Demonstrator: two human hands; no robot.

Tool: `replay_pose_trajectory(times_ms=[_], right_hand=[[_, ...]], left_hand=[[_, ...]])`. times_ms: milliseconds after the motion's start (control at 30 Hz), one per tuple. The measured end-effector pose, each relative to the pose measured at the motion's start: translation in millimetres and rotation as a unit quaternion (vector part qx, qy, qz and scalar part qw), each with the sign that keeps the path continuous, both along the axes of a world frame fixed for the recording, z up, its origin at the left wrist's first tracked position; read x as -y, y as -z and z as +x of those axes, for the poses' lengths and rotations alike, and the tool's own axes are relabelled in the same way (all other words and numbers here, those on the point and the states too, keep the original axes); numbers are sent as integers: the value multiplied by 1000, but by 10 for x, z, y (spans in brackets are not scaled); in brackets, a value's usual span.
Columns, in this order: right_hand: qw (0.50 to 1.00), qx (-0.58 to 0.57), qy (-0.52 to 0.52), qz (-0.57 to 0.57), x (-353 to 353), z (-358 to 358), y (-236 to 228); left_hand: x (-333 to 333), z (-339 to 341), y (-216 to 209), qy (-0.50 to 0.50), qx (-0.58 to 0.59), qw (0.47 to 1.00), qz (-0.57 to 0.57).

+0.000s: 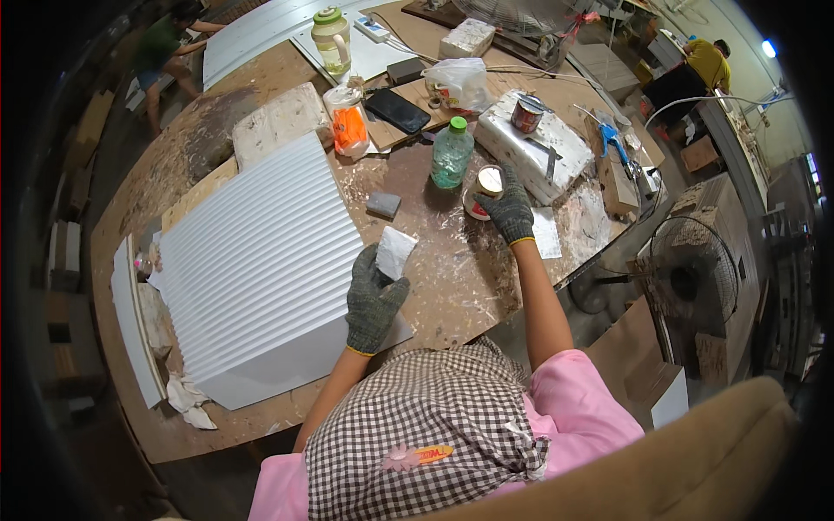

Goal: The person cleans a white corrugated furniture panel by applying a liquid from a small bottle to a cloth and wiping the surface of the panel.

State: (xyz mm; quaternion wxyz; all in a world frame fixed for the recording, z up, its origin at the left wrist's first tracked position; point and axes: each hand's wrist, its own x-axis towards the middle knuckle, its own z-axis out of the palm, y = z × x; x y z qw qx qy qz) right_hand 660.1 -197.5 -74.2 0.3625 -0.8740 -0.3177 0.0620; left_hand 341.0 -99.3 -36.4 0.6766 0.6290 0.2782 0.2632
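Observation:
My left hand [373,304], in a dark grey knit glove, pinches a small white folded pad [395,252], its exact kind unclear. It is beside the near right side of a white ridged panel [261,269] lying on the table. My right hand [511,213], gloved alike, grips the right side of a small tub [476,207] with a white top and some red on its side. Whether that white is a lid or contents I cannot tell. A green-capped clear bottle [452,156] stands just behind the tub. A grey block [383,205] lies between my hands.
On the stained table [443,295] are a black phone [398,112], an orange-and-white packet [349,130] and a wrapped white block [534,148] bearing a can [526,114]. A jug [331,42] stands at the back. A floor fan [691,269] is at right; two people work farther off.

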Motion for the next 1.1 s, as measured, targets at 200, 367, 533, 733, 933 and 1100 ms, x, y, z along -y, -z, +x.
replay_pose_trajectory(times_ms=[200,367,533,733,933,1100], right_hand=[[979,31,-30,201,153,-583,-764],[985,79,-147,38,355,-1291,-328],[988,-3,-117,101,448,-1064,-285],[996,77,-37,-27,61,-330,-386],[973,147,-79,-157,-116,-56,-82],[977,173,-43,-115,103,-10,-13]], left_hand=[[-129,-156,8,-56,48,997,11],[-276,88,5,-43,18,997,55],[-345,364,38,4,83,996,19],[-337,677,244,51,60,994,-81],[-531,901,340,97,83,986,-109],[-630,1113,261,138,75,974,-163]])
